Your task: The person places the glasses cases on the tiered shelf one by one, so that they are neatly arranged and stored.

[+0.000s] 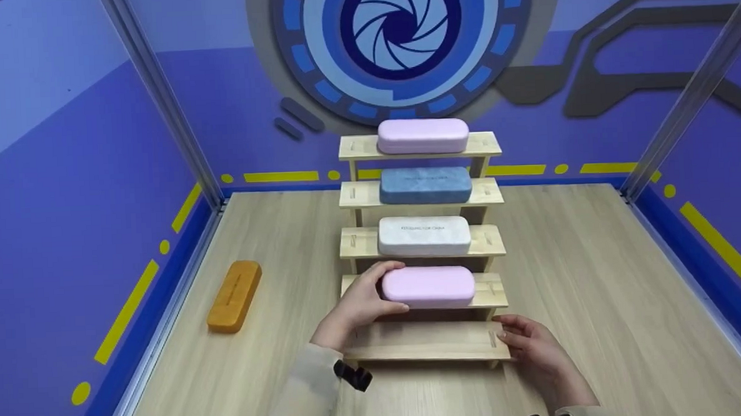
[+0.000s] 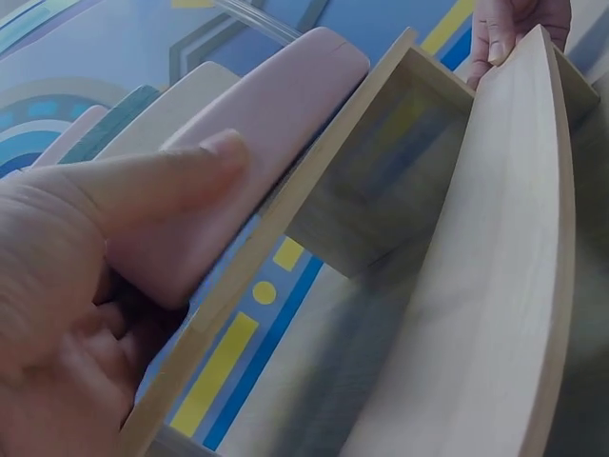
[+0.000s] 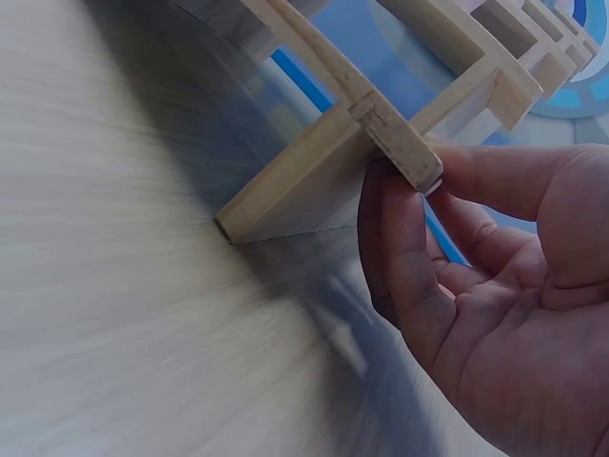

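A stepped wooden display rack [image 1: 426,343] stands on the table, with one glasses case on each of its upper steps. My left hand [image 1: 365,299] grips the left end of the lower pink glasses case [image 1: 429,285], which sits on the second step from the bottom; in the left wrist view the thumb lies along the pink case [image 2: 276,114]. At the bottom step's right end, my right hand [image 1: 533,345] pinches the board's edge between thumb and fingers, as the right wrist view shows with the hand [image 3: 504,286] at the board corner. The lowest step carries no case.
Higher up the rack are a white case [image 1: 424,235], a blue case [image 1: 426,185] and another pink case [image 1: 423,135]. An orange case [image 1: 234,296] lies on the table to the left. Printed panels [image 1: 82,183] on metal posts enclose the sides and back.
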Motion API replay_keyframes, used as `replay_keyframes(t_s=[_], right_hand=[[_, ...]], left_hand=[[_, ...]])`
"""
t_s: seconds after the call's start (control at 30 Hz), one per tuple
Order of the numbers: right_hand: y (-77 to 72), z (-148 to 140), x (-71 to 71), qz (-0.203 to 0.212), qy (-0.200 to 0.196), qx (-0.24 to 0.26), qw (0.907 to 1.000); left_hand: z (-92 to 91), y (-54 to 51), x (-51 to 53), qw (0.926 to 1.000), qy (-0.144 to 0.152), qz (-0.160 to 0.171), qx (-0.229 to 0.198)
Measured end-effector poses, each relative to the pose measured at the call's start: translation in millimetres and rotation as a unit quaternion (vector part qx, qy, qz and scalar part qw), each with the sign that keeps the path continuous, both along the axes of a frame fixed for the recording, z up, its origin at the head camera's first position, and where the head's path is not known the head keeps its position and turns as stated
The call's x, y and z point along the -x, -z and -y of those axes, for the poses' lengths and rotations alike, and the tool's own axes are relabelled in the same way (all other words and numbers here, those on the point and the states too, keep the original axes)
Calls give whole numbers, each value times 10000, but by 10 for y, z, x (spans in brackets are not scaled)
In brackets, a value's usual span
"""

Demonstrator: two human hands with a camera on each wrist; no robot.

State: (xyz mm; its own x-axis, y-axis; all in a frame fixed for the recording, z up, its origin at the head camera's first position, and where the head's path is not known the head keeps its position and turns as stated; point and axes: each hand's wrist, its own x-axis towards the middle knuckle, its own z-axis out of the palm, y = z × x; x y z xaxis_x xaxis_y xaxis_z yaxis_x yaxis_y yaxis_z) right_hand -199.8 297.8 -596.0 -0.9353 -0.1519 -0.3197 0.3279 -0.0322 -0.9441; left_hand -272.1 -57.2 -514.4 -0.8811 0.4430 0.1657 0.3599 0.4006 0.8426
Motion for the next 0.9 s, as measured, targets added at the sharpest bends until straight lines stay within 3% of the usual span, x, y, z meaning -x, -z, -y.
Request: replay_keyframes(t_s=[0.43, 0.67, 0.9], right_hand=[[9, -4, -13, -89, -51, 311, 9995], [-1, 1, -9, -99, -74, -81, 9999], [9, -17, -3, -91, -125, -166, 9997]], left_hand=[[16, -11, 20, 9998, 123, -66, 156], [25, -12, 10, 9995, 180, -132, 239], [88, 5, -30, 9995, 116, -228, 158]])
